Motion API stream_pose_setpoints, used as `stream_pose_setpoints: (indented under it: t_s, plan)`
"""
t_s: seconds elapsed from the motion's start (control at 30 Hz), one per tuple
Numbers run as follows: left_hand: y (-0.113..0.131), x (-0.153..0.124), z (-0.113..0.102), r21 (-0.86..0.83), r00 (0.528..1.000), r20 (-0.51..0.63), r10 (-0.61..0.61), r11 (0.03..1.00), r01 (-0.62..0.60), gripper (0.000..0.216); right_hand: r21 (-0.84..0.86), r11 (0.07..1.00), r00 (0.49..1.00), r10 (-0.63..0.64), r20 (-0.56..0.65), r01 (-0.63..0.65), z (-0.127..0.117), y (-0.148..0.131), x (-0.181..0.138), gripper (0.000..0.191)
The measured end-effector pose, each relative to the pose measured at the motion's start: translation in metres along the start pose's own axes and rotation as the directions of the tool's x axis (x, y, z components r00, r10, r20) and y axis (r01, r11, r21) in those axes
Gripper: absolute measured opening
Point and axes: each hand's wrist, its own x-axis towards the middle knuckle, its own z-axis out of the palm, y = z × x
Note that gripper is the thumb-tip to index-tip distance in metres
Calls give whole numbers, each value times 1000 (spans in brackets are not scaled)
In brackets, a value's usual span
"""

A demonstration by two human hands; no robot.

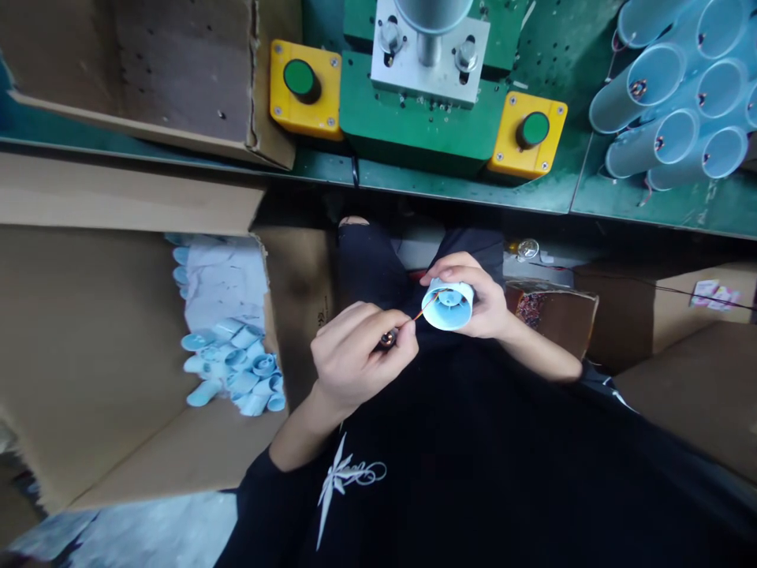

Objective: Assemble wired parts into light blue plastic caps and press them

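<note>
My right hand (482, 304) is closed around a short light-blue plastic tube (448, 304), whose open end with an inner ring faces me. My left hand (355, 355) pinches a small dark motor (388, 339) between fingers and thumb. Thin red-orange wires (421, 312) run from the motor to the tube's mouth. Both hands are held over my lap, just in front of the bench edge.
A cardboard box (88, 355) at my left holds several light-blue tubes (236, 367). On the green bench stands a press (429, 47) flanked by two yellow boxes with green buttons (303, 79) (532, 130). Longer blue tubes with motors (674, 95) are stacked at far right.
</note>
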Motion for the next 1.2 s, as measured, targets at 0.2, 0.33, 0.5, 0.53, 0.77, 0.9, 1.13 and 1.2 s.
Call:
stream_pose_setpoints:
  t_s: [0.2,0.33,0.5,0.53,0.77,0.9,1.13,1.2]
  plan:
    - [0,-4,-3,-9,1000,-18,-17,1000,16,15,-34,999,1000,-7,12,8,-3,5,-3,67]
    - [0,-3,-3,4,1000,-1,-15,1000,15,14,-100,995,999,-28,27,31,-3,6,-3,64]
    - [0,-1,0,-11,1000,11,-11,1000,11,16,-130,991,998,-11,54,18,-2,5,-5,65]
    - [0,0,1,-21,1000,21,-2,1000,2,15,-131,991,998,-7,62,15,-2,5,-6,65]
    - [0,2,6,-116,996,71,60,992,-51,15,-120,993,997,1,77,8,-1,8,-9,66]
    - [1,2,5,-128,997,77,-9,992,19,17,-129,992,998,-1,60,8,-2,10,-9,70]
    - [-6,2,13,-112,997,43,-64,991,68,17,-160,987,997,4,72,7,0,9,-7,64]
    - [-6,3,15,-89,997,30,-68,994,70,15,-167,986,997,-2,71,13,1,8,-6,62]
